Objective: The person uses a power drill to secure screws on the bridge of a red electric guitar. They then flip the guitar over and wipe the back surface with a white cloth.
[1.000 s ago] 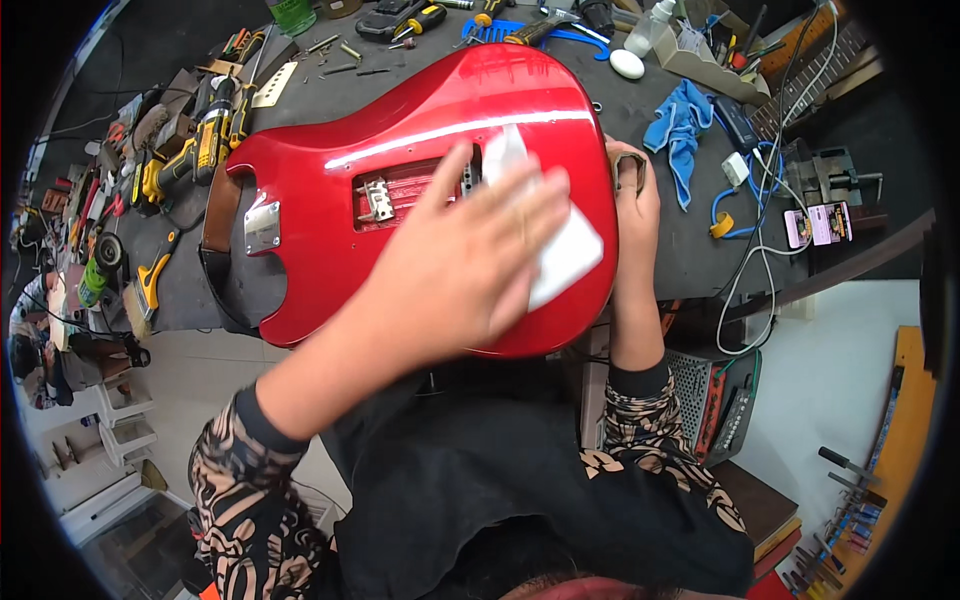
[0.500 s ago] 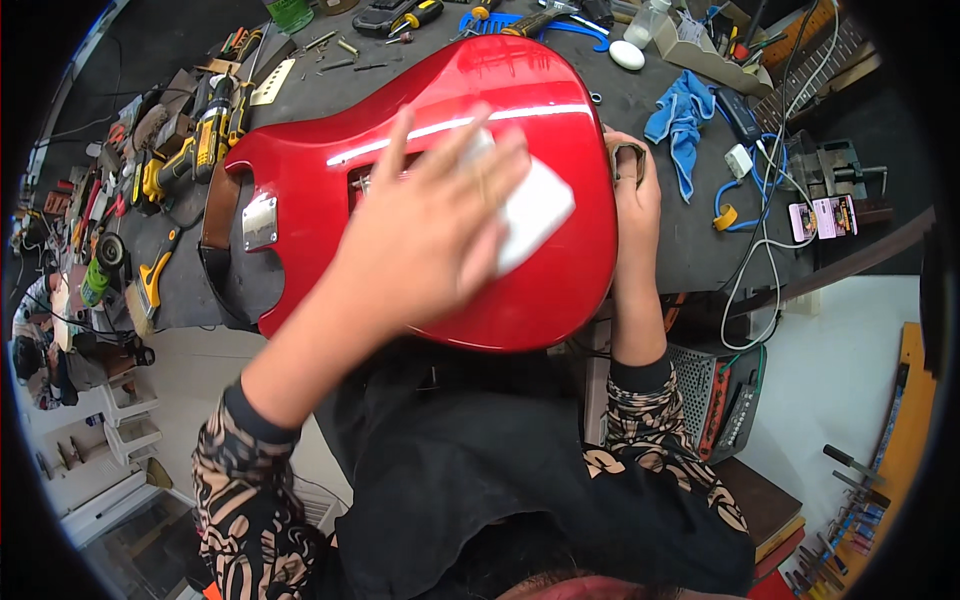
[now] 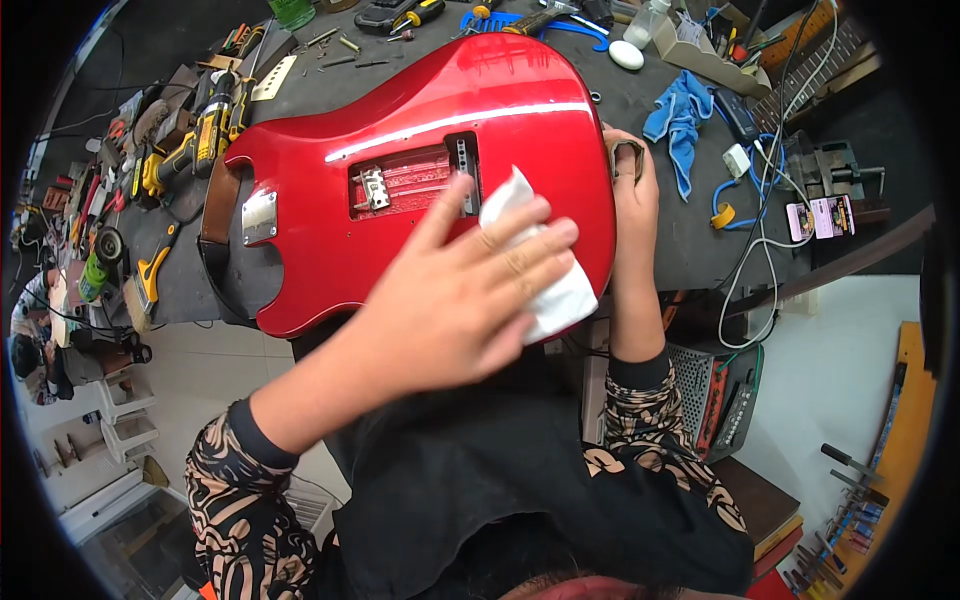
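White cloth (image 3: 540, 275) is lying flat under the left hand (image 3: 455, 300), which is spreading its fingers wide and pressing the folded pad against the glossy back of the red guitar body (image 3: 420, 180). The right hand (image 3: 630, 190) is curling over the body's rim at three o'clock, fingers hooked on the edge and bracing it; whether it is pinching anything else there I cannot tell.

The guitar body is lying back-up across the near edge of the dark workbench (image 3: 660, 250), its lower curve overhanging toward the person's chest at six o'clock. That overhang is the main risk as I judge it: a hard push from the left hand could be tipping or sliding the body off the bench if the right hand is loosening. The open spring cavity (image 3: 415, 182) is sitting just at eleven o'clock from the cloth, and a loose cloth corner could be snagging on the springs or the metal claw inside. Grit caught in the cloth could be scratching the lacquer.

Farther out, a square metal plate (image 3: 259, 217) is sitting at nine o'clock on the body, above a dark leather strap (image 3: 215, 215). A yellow drill (image 3: 190, 145) and hand tools are crowding ten o'clock, close enough to be knocking the finish. A blue rag (image 3: 680, 115) and white cables (image 3: 760, 250) are lying at two o'clock, near the bracing wrist.
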Demonstrator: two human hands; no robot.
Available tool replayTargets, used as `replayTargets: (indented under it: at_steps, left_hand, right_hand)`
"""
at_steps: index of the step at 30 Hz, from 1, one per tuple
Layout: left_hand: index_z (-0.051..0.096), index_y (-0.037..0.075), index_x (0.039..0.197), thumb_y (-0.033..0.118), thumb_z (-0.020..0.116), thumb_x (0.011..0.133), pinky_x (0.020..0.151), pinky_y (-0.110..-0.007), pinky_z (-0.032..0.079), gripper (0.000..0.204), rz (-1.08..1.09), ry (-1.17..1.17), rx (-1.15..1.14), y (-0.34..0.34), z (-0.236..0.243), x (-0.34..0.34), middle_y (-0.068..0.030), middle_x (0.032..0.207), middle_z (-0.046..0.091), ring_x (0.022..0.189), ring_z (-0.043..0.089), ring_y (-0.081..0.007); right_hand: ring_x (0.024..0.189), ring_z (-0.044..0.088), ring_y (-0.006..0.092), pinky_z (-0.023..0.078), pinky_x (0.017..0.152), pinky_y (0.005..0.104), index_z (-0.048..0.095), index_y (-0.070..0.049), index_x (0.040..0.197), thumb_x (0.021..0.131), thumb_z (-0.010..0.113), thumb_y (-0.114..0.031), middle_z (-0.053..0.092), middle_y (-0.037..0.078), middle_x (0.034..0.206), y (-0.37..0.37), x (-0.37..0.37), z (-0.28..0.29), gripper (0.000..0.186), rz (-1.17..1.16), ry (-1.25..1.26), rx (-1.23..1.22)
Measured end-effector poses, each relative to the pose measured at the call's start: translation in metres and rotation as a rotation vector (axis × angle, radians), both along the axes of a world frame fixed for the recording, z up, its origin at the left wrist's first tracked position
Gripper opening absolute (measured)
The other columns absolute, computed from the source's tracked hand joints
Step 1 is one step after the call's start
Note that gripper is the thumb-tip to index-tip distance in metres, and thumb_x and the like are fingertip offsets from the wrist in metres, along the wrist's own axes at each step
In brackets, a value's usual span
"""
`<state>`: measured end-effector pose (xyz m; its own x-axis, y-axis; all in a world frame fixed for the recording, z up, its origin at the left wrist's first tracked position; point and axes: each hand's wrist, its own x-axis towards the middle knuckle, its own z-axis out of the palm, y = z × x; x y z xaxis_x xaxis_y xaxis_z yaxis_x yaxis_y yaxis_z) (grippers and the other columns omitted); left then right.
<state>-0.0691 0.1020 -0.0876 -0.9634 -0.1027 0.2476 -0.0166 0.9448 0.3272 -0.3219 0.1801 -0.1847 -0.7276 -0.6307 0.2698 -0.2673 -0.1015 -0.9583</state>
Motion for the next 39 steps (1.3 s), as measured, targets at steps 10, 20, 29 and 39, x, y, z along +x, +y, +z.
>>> replayTargets:
  at_steps: [10, 20, 29, 39]
  left_hand:
    - [0.058, 0.011, 0.164, 0.023, 0.062, 0.102, 0.137, -0.063, 0.026, 0.063, -0.13, 0.096, 0.026, -0.002, -0.014, -0.06, -0.0133, 0.175, 0.052, 0.166, 0.042, -0.0365]
    - [0.057, 0.013, 0.167, 0.018, 0.053, 0.108, 0.138, -0.061, 0.023, 0.06, 0.139, 0.202, -0.212, -0.084, -0.012, -0.101, -0.0169, 0.176, 0.05, 0.166, 0.041, -0.0387]
    - [0.066, 0.025, 0.16, 0.02, 0.067, 0.1, 0.139, -0.064, 0.018, 0.061, -0.272, -0.087, -0.11, -0.021, 0.009, -0.06, -0.0053, 0.179, 0.049, 0.169, 0.039, -0.032]
    - [0.047, 0.003, 0.171, 0.035, 0.043, 0.119, 0.138, -0.058, 0.025, 0.061, 0.386, 0.069, -0.209, -0.14, -0.031, -0.12, -0.0228, 0.178, 0.045, 0.169, 0.036, -0.039]
  right_hand:
    - [0.114, 0.068, 0.0172, 0.054, 0.104, 0.0333, 0.07, -0.002, 0.126, 0.125, 0.049, -0.028, 0.075, 0.009, 0.124, 0.0, -0.011, -0.016, 0.033, 0.023, -0.15, -0.074]
    - [0.115, 0.071, 0.023, 0.054, 0.105, 0.0369, 0.07, -0.001, 0.129, 0.124, 0.051, -0.031, 0.077, 0.013, 0.123, 0.004, 0.007, 0.011, 0.036, -0.048, 0.021, 0.024]
    - [0.123, 0.074, 0.0379, 0.056, 0.108, 0.0432, 0.069, 0.0, 0.132, 0.121, 0.055, -0.026, 0.077, 0.022, 0.134, 0.001, -0.005, -0.011, 0.031, -0.022, -0.001, -0.042]
    - [0.12, 0.075, 0.0329, 0.056, 0.106, 0.0408, 0.069, 0.0, 0.127, 0.121, 0.054, -0.022, 0.078, 0.019, 0.127, 0.0, 0.007, 0.009, 0.028, -0.03, 0.028, -0.024]
